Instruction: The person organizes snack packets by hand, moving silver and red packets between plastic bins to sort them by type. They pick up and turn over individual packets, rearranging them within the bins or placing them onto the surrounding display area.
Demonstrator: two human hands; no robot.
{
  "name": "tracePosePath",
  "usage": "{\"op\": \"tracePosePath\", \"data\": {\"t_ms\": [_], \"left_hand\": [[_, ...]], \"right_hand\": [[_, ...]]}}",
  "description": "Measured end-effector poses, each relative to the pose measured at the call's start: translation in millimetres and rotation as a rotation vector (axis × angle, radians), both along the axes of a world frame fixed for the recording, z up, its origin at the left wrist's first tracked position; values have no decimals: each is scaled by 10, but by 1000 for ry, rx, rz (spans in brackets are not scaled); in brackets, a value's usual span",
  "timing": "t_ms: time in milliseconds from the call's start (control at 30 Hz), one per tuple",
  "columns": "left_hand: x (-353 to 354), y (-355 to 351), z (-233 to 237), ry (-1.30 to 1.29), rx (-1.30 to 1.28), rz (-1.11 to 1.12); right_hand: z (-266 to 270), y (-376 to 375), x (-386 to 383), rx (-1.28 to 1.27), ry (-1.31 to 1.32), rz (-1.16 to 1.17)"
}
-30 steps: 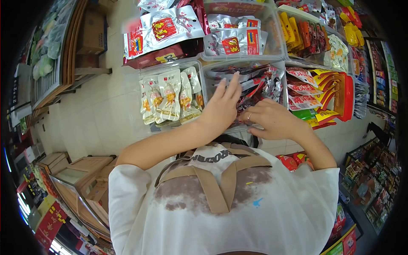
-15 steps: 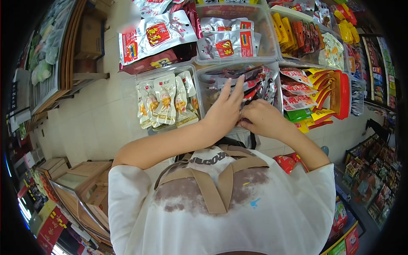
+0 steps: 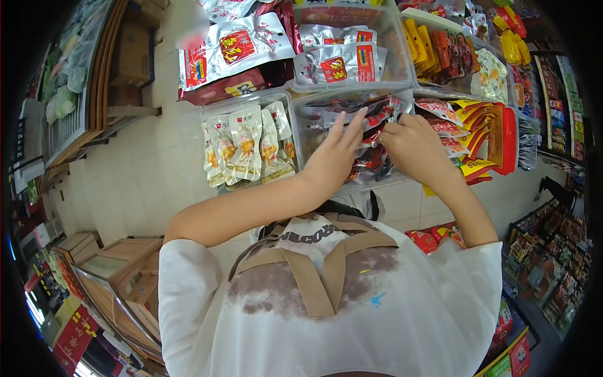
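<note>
Dark and red snack packets lie in a clear plastic bin at the centre. My left hand reaches over the bin's left half, its fingers extended upward and apart, against the packets. At the bin's right side my right hand has its fingers bent and pressed together among the packets; what they pinch is too small to make out. White and gold pouches fill the bin to the left. Yellow and red packets stand in the bin to the right.
Silver pouches are piled at the top left, and more silver packets sit in a bin behind the centre one. A red container edge stands at the right. Wooden crates and shelves flank the aisle.
My right hand has moved up and to the right, away from my left hand, uncovering packets between them. My left hand has shifted only slightly.
</note>
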State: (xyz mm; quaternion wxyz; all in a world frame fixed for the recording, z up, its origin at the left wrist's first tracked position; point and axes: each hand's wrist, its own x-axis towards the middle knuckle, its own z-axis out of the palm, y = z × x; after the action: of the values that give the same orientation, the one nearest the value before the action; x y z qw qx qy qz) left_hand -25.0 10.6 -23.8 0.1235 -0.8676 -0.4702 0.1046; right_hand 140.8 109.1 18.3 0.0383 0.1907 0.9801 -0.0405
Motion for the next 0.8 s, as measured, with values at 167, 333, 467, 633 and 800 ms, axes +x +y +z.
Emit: {"op": "tracePosePath", "data": {"t_ms": [167,333,467,633,800], "left_hand": [[-361,-56,246,-647,-141,75],[-486,60,164,-518,-156,265],[-434,71,38,-468,-111,163],[-409,6,1,-506,-198,192],[-405,-36,24,-490,-225,197]], "right_hand": [[142,38,-46,-117,178,-89],[-13,64,-202,-124,235,-35],[-134,57,-209,-204,113,-16],[-178,121,-242,-305,67,-98],[-123,175,-265,-304,-16,-71]]}}
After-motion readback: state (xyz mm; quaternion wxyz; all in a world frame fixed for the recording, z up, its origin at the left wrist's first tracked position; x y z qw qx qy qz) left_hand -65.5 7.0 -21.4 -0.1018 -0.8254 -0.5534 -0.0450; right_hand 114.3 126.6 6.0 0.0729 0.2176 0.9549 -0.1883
